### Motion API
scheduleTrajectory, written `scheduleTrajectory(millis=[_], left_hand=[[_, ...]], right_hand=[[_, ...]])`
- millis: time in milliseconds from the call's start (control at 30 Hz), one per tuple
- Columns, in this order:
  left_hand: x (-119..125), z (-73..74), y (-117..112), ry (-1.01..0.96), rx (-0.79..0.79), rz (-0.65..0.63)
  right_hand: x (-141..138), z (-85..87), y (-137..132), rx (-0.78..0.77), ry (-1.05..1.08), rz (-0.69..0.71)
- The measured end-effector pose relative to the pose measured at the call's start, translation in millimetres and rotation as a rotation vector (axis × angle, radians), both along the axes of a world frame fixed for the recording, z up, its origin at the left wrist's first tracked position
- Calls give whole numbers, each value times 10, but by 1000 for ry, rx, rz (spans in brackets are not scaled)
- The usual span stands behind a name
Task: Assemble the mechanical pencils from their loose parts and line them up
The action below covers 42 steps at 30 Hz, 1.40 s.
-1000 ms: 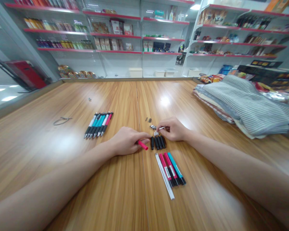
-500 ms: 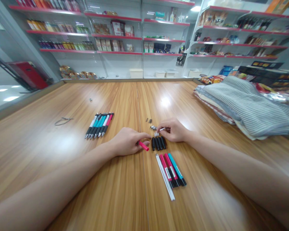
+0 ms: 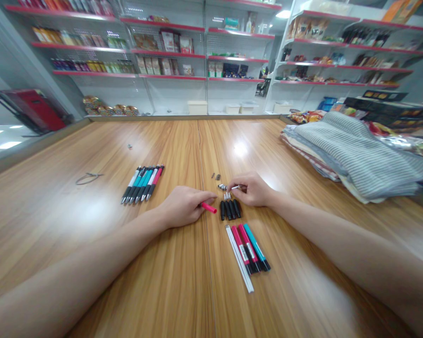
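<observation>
A pink pen barrel is gripped in my left hand, one end poking out past the fingers. My right hand pinches a small white pen part just above a row of black pen grips. Small white pieces lie between that hand and the grips. Silver pen tips sit beside its fingertips, with tiny springs farther back. Nearer me lie two thin white refills, pink pen barrels and a teal pen barrel, side by side.
Several whole pens lie in a row left of my left hand. A grey cord loop rests farther left. Folded striped cloths are stacked at the right. Stocked shelves stand behind the wooden table.
My left hand has turned slightly, so the pink barrel points less downward. My right hand holds almost the same pose, and the whole view has shifted a little.
</observation>
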<state>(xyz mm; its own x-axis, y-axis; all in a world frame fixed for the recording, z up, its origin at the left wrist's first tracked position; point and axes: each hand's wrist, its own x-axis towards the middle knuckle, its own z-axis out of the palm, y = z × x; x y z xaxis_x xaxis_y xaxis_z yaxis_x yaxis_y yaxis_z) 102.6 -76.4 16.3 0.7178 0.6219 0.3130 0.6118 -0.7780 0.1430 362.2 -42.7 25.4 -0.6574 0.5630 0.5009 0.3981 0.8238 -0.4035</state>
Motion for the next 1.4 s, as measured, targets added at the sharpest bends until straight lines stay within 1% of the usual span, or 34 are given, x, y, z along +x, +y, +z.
scheduleTrajectory(millis=[300, 567, 733, 1000, 1200, 1300, 1400], left_hand=[[6, 17, -1, 13, -19, -7], [4, 33, -5, 62, -18, 25], [7, 39, -3, 29, -38, 58], [53, 135, -47, -92, -120, 110], [42, 96, -24, -93, -105, 121], [32, 81, -12, -136, -90, 163], [32, 87, -3, -188, -93, 173]], right_hand=[[-7, -10, 4, -4, -5, -37], [-10, -34, 14, -14, -29, -69], [-7, -51, 17, -25, -22, -71], [-8, -46, 3, -29, -30, -67], [-4, 13, -12, -17, -39, -63], [-5, 35, -19, 3, -36, -77], [-4, 30, -23, 34, -56, -69]])
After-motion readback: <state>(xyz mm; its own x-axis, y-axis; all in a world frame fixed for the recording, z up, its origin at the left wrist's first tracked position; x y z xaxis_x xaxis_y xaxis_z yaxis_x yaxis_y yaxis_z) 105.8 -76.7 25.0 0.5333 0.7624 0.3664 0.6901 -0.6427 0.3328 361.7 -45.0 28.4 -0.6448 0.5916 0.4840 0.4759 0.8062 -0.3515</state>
